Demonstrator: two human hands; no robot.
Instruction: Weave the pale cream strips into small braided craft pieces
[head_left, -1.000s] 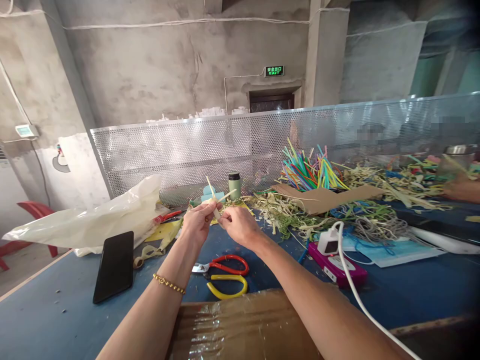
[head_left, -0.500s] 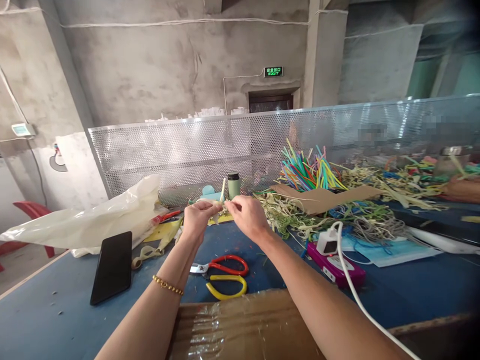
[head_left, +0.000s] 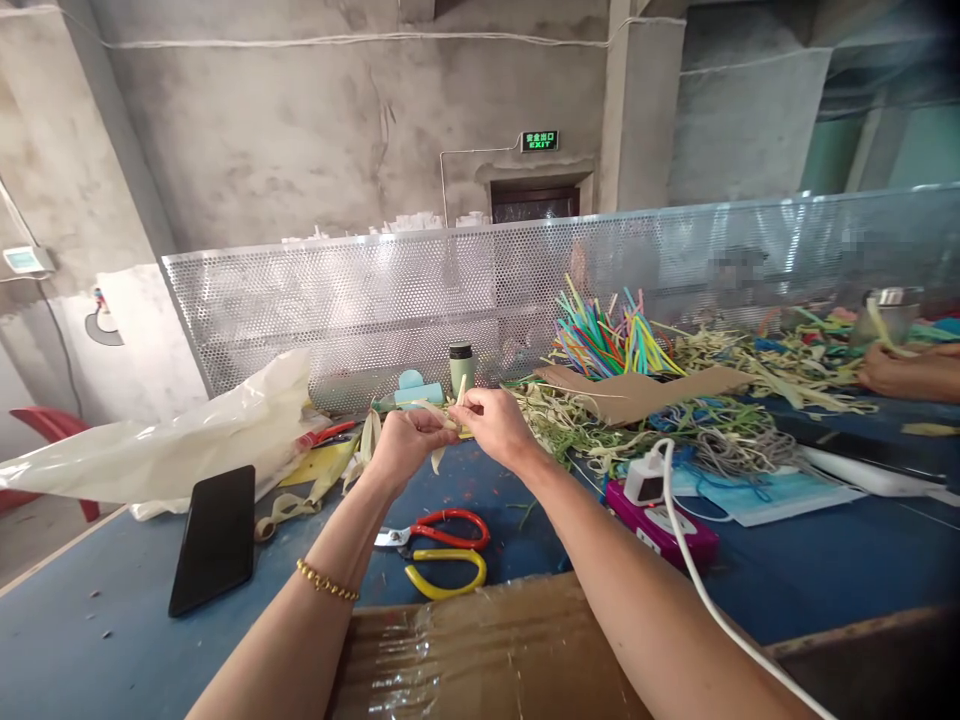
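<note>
My left hand (head_left: 409, 440) is closed in a pinch on a pale, leaf-like strip (head_left: 437, 458), one end of which hangs below the fingers. Close against it, my right hand (head_left: 491, 425) pinches the same pale material, and a short end sticks up between the two hands. The fingertips nearly meet, so the middle of the strip is hidden. Nearer to me on the blue table lie scissors (head_left: 442, 545) with one red and one yellow handle, blades apart. More pale strips (head_left: 367, 440) lie just left of my left hand.
A black phone (head_left: 214, 540) and plastic bag (head_left: 225, 425) lie left. Behind my hands stands a green bottle (head_left: 461, 370). Rightward are tangled strips (head_left: 585, 425), colourful stems (head_left: 611, 340), a purple power block (head_left: 667, 525) with a white cable, and another person's hand (head_left: 907, 370). Cardboard (head_left: 487, 650) lies nearest me.
My hands have tilted slightly, and more of the pale strip shows, with an end now hanging below. The view has shifted a little right; the other person's hand shows more fully.
</note>
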